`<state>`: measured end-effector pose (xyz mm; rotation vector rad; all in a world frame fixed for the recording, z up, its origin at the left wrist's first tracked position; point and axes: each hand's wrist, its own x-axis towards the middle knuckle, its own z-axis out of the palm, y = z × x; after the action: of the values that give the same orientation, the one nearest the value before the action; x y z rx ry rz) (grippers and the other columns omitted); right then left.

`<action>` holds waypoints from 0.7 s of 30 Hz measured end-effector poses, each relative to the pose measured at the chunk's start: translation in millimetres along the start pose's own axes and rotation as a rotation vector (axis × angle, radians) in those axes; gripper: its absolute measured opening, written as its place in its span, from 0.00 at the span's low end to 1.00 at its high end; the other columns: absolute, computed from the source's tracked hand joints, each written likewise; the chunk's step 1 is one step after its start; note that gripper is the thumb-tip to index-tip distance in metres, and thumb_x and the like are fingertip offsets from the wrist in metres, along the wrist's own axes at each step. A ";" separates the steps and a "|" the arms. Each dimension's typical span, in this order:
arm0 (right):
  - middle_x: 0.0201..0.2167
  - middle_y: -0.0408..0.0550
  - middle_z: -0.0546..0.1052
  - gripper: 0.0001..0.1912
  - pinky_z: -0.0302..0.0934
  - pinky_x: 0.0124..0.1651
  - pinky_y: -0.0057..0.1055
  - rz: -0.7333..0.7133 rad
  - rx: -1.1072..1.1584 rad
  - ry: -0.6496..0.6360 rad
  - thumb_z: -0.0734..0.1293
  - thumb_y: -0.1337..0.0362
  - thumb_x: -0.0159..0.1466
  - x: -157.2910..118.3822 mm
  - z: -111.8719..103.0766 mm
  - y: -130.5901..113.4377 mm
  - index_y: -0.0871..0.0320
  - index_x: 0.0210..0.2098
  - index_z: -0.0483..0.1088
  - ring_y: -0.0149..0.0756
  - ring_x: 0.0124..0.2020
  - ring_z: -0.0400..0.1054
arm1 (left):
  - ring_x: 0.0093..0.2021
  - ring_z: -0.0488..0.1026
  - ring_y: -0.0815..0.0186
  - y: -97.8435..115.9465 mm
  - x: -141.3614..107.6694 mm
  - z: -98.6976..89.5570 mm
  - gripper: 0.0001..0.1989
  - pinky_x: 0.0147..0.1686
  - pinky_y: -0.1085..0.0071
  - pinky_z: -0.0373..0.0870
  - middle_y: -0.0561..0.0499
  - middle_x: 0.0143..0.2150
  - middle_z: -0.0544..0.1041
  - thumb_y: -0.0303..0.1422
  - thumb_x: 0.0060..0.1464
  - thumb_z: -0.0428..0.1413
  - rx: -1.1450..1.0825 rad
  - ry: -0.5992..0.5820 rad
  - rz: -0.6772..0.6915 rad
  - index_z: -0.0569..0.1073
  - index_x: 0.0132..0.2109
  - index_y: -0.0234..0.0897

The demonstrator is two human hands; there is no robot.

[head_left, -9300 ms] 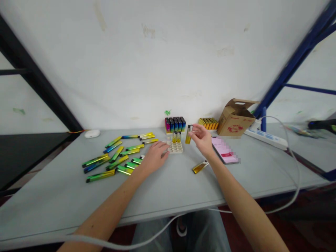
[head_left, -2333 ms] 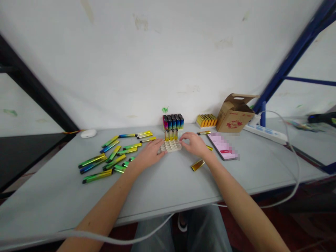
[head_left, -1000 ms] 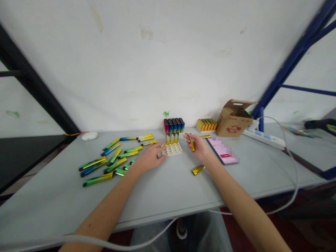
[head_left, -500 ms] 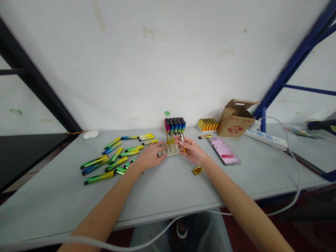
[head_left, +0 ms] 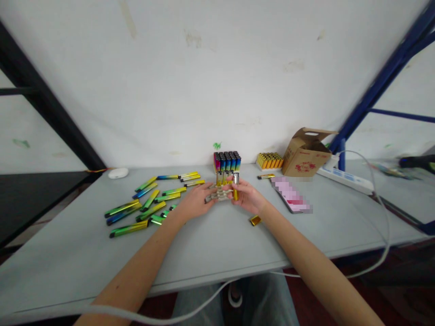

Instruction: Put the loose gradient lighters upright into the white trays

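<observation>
A pale tray with rows of holes point(head_left: 221, 194) lies on the desk between my hands. Several gold lighters point(head_left: 219, 178) stand upright along its far side. My left hand point(head_left: 197, 200) grips the tray's left end. In my right hand point(head_left: 249, 195), between thumb and fingers, is a gold lighter with a silver top point(head_left: 235, 187), upright at the tray's right side. Many green, yellow and blue lighters point(head_left: 150, 212) lie scattered to the left. A single gold lighter point(head_left: 255, 220) lies nearer me, beside my right wrist.
Behind the tray stand a block of multicoloured lighters point(head_left: 227, 161) and a block of yellow ones point(head_left: 269, 160). To the right are a cardboard box point(head_left: 304, 158), a phone point(head_left: 290, 194), a power strip point(head_left: 346, 180) and a looping white cable. A white case point(head_left: 118, 173) sits far left.
My right hand has shifted the gold lighter slightly left and closer to the tray, and it now stands more upright. My left hand has stayed at the tray's left end.
</observation>
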<state>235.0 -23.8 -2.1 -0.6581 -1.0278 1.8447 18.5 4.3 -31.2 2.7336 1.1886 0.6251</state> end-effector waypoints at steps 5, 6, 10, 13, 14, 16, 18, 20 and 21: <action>0.30 0.43 0.76 0.15 0.56 0.24 0.24 0.016 -0.017 0.053 0.60 0.54 0.65 0.1 2.0 -6.0 0.55 0.45 0.72 0.28 0.21 0.60 | 0.61 0.68 0.51 -0.7 -1.0 2.6 0.22 0.62 0.54 0.62 0.40 0.62 0.69 0.40 0.60 0.51 0.001 0.007 -0.024 0.72 0.59 0.39; 0.30 0.44 0.76 0.17 0.59 0.26 0.25 0.009 -0.021 0.056 0.58 0.54 0.66 0.8 1.9 -6.8 0.55 0.45 0.72 0.29 0.22 0.61 | 0.61 0.68 0.51 -0.9 -0.9 2.9 0.22 0.62 0.54 0.62 0.39 0.61 0.70 0.40 0.59 0.52 0.002 0.014 -0.026 0.72 0.58 0.38; 0.32 0.46 0.76 0.17 0.65 0.36 0.30 -0.061 -0.069 0.104 0.57 0.56 0.66 3.3 0.4 -8.0 0.56 0.45 0.72 0.32 0.29 0.67 | 0.56 0.71 0.53 2.9 1.3 0.0 0.18 0.59 0.55 0.65 0.41 0.56 0.75 0.38 0.59 0.52 -0.035 0.104 0.021 0.75 0.53 0.38; 0.35 0.47 0.77 0.14 0.66 0.42 0.32 -0.139 -0.169 0.150 0.63 0.54 0.63 3.6 -0.8 -7.7 0.55 0.42 0.71 0.34 0.36 0.71 | 0.49 0.75 0.57 12.4 3.6 -6.3 0.15 0.54 0.58 0.69 0.44 0.49 0.79 0.37 0.60 0.51 -0.077 0.189 0.023 0.77 0.48 0.38; 0.36 0.47 0.77 0.13 0.66 0.44 0.32 -0.180 -0.196 0.161 0.66 0.54 0.61 3.6 -1.2 -7.4 0.55 0.40 0.71 0.35 0.38 0.71 | 0.48 0.75 0.57 16.3 4.1 -8.4 0.14 0.53 0.59 0.69 0.44 0.47 0.80 0.38 0.61 0.51 -0.091 0.210 0.010 0.78 0.47 0.38; 0.36 0.46 0.79 0.16 0.66 0.47 0.33 -0.267 -0.232 0.180 0.72 0.54 0.55 4.0 -2.2 -6.5 0.55 0.38 0.69 0.36 0.40 0.73 | 0.45 0.76 0.59 24.1 4.3 -11.2 0.15 0.51 0.61 0.70 0.45 0.44 0.80 0.39 0.62 0.51 -0.122 0.241 -0.012 0.78 0.45 0.37; 0.36 0.46 0.80 0.20 0.66 0.48 0.34 -0.332 -0.252 0.186 0.75 0.54 0.51 5.3 -3.2 -5.0 0.55 0.38 0.69 0.37 0.40 0.74 | 0.44 0.77 0.58 30.6 4.0 -11.4 0.15 0.49 0.61 0.71 0.45 0.43 0.81 0.40 0.61 0.51 -0.166 0.260 -0.021 0.78 0.44 0.37; 0.35 0.45 0.81 0.22 0.66 0.48 0.35 -0.354 -0.261 0.173 0.76 0.55 0.50 6.9 -3.5 -2.5 0.55 0.40 0.68 0.36 0.39 0.75 | 0.44 0.77 0.58 35.5 3.7 -9.4 0.16 0.49 0.62 0.71 0.44 0.45 0.81 0.42 0.60 0.52 -0.226 0.267 -0.022 0.77 0.46 0.36; 0.34 0.44 0.81 0.22 0.67 0.48 0.35 -0.355 -0.262 0.160 0.77 0.55 0.50 7.6 -3.0 -0.8 0.54 0.40 0.68 0.36 0.38 0.75 | 0.45 0.76 0.58 37.5 3.7 -8.0 0.16 0.49 0.62 0.71 0.44 0.46 0.80 0.42 0.60 0.53 -0.262 0.267 -0.022 0.77 0.47 0.36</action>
<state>234.1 -15.6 -3.1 -0.7131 -1.2038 1.3433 43.0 -19.5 -13.5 2.4714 1.0915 1.0862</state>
